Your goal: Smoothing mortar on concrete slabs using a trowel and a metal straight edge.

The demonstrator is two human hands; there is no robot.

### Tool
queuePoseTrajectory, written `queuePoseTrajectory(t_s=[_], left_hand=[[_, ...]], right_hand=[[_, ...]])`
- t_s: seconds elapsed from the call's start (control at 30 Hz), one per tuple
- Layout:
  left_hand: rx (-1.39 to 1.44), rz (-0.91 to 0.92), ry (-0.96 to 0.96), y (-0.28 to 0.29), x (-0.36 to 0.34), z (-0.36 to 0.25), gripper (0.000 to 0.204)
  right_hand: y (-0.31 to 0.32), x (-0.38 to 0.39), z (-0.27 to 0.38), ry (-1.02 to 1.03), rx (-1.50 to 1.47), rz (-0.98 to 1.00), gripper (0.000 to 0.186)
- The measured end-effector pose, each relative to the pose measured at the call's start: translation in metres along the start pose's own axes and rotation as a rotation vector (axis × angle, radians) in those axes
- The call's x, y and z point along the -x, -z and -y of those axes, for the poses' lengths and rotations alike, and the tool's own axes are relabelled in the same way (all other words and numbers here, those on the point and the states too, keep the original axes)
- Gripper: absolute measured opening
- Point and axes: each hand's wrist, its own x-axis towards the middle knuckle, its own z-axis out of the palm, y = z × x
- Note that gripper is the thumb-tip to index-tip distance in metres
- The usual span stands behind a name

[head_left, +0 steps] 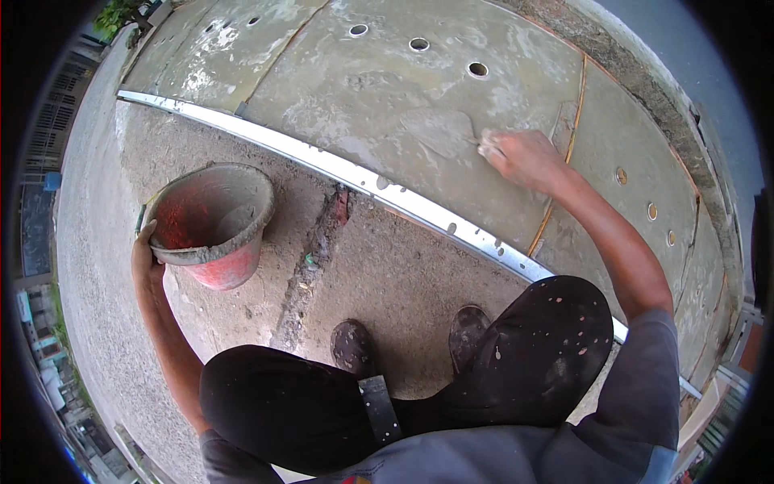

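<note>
- The right hand [524, 157] is seen extended forward over a wet grey cement slab [387, 97]; its fingers are closed around the handle of a cement-coated pointed steel trowel [439, 131]
- The trowel blade is laid flat on the wet surface, just left of the right hand, below three round holes [418, 44] set in a row in the slab
- The left hand [147, 262] is placed at the near left rim of a red plastic bucket crusted with grey mortar [214, 222]; the fingers are curled over the rim, gripping it
- The bucket is stood upright on the rough, dry concrete ground [387, 274], on the near side of the rail and well apart from the trowel
- A long, pale metal rail spattered with cement [355, 173] is laid along the near edge of the wet slab, between the bucket and the trowel
- A dark crack filled with debris [310, 266] is seen running across the dry ground, just right of the bucket
- Two worn, dusty dark shoes [352, 347] are planted on the dry ground between the bent knees, which are clad in black trousers flecked with cement [548, 339]
- Thin brown strips [574, 121] are set into the slab as dividing lines, one passing beneath the right wrist
</note>
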Motion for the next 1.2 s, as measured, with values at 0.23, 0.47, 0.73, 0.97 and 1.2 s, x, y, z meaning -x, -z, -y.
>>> queuePoseTrajectory(t_s=[0.23,0.47,0.73,0.97,1.2], left_hand=[[0.045,0.019,-0.011,-0.024,0.001,0.007,0.041],[0.041,0.018,0.023,-0.028,0.012,-0.005,0.044],[0.008,0.028,-0.014,-0.02,0.001,0.002,0.045],[0.041,0.015,0.035,-0.022,0.008,-0.005,0.046],[0.062,0.035,0.0,-0.024,0.007,0.001,0.046]], right_hand=[[0.006,-0.082,-0.015,-0.062,0.06,-0.034,0.03],[0.02,-0.075,0.035,0.082,-0.036,-0.055,0.03],[0.006,-0.162,0.029,0.084,0.091,-0.038,0.032],[0.011,-0.139,0.052,0.091,0.037,-0.012,0.029],[0.011,-0.174,0.053,-0.008,0.035,0.018,0.034]])
